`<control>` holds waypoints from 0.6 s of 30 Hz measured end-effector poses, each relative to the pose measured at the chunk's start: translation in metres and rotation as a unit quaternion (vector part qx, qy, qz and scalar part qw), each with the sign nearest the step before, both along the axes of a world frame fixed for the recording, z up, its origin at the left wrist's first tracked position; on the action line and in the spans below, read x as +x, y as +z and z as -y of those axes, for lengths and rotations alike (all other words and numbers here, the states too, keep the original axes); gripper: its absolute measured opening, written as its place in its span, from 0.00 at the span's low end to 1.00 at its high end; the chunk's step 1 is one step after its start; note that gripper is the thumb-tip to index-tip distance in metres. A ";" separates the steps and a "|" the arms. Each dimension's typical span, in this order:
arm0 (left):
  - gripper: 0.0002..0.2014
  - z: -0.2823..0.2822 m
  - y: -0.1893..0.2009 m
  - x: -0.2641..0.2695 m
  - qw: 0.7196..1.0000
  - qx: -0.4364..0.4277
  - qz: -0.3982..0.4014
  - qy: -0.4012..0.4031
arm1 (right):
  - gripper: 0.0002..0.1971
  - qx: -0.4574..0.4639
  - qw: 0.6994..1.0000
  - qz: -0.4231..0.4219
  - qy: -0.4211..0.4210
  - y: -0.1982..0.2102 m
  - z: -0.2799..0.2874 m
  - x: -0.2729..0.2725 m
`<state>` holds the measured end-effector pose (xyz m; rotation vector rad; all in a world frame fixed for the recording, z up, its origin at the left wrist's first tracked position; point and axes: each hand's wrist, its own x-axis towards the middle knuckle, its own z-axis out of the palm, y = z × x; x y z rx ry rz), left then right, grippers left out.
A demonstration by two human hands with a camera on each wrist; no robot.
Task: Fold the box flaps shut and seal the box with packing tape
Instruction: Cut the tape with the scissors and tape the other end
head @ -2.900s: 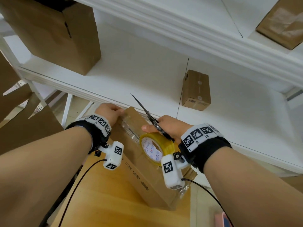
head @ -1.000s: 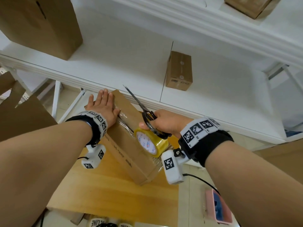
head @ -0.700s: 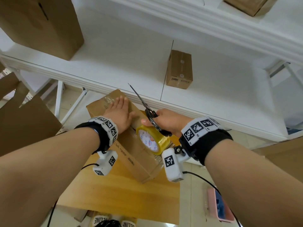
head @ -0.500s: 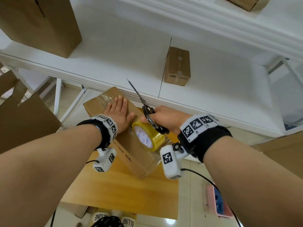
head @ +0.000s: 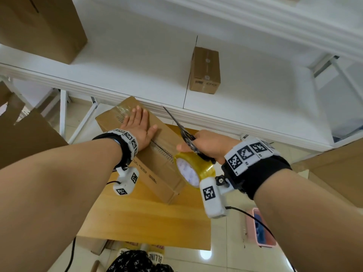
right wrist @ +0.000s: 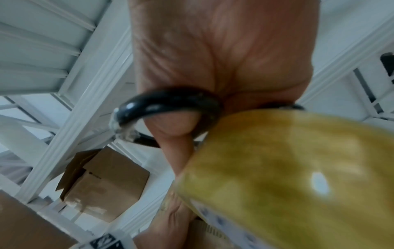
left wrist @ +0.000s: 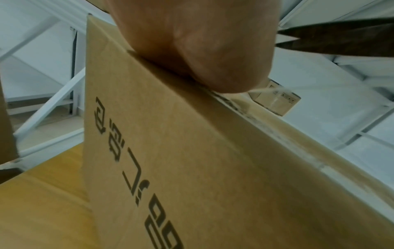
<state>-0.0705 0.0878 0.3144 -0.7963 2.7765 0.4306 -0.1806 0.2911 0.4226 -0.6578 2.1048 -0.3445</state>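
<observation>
Flat and with the fingers straight, my left hand point(head: 138, 128) presses on the top of the box point(head: 157, 165), which lies on the wooden table point(head: 137, 222) just below the edge of the white shelf point(head: 245, 107). My right hand point(head: 206, 145) grasps two things together, the tape roll point(head: 193, 169) and the scissors point(head: 181, 128), whose blades point up and away from me. The flaps are already closed and a clear strip of tape runs along the top seam, so I judge that I am in the sealing step, smoothing the tape down. The next move, I think, calls for cutting the strip near the roll, and for this the right hand must free the scissors from the roll. I count one tape roll, one pair of scissors, one box under my hands, and two other boxes on the shelf, a small box point(head: 205, 70) and a large box point(head: 39, 26).
</observation>
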 end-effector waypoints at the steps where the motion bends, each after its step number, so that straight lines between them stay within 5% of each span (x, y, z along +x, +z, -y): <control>1: 0.40 -0.001 0.000 0.001 1.000 -0.004 0.000 0.001 | 0.38 0.023 1.000 -0.002 0.019 0.001 -0.004 -0.001; 4: 0.39 -0.002 0.001 0.003 1.000 -0.002 0.001 0.002 | 0.33 0.088 0.995 -0.010 0.044 0.005 -0.020 -0.006; 8: 0.39 -0.003 0.004 0.001 1.000 -0.002 0.007 -0.002 | 0.48 0.098 0.994 0.034 0.041 -0.001 -0.036 -0.006; 14: 0.41 -0.003 0.001 0.006 1.000 -0.012 -0.003 -0.005 | 0.28 0.093 0.993 0.076 0.017 -0.014 -0.052 -0.005; 18: 0.41 -0.006 0.002 0.004 1.000 -0.012 0.002 -0.010 | 0.52 0.091 0.994 0.051 0.020 -0.028 -0.066 -0.009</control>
